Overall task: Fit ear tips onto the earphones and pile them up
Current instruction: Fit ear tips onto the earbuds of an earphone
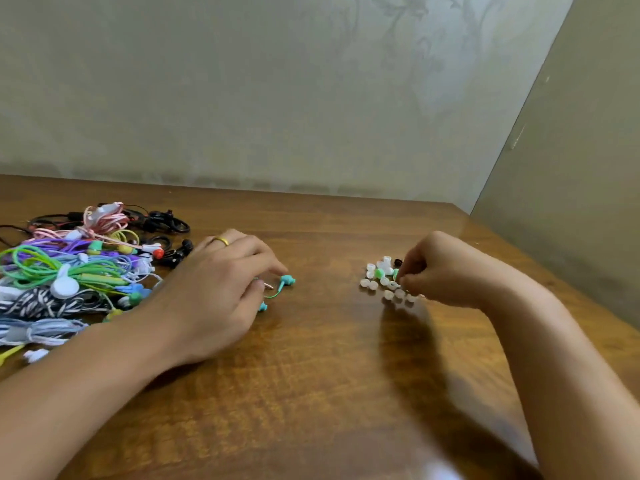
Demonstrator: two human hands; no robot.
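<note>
Right hand [436,268] pinches a green ear tip [396,273] from the loose tips [384,282] right of centre; left hand [221,282] pins the teal earphone [286,280] to the surface [329,375], ready for fitting; earphone pile [76,268] sits far left.

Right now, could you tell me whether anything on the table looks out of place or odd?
Nothing looks damaged or spilled. The ear tips lie loose in a small cluster by the right hand, and the teal earphones sit under the left hand, apart from the tangled pile of earphones.
</note>
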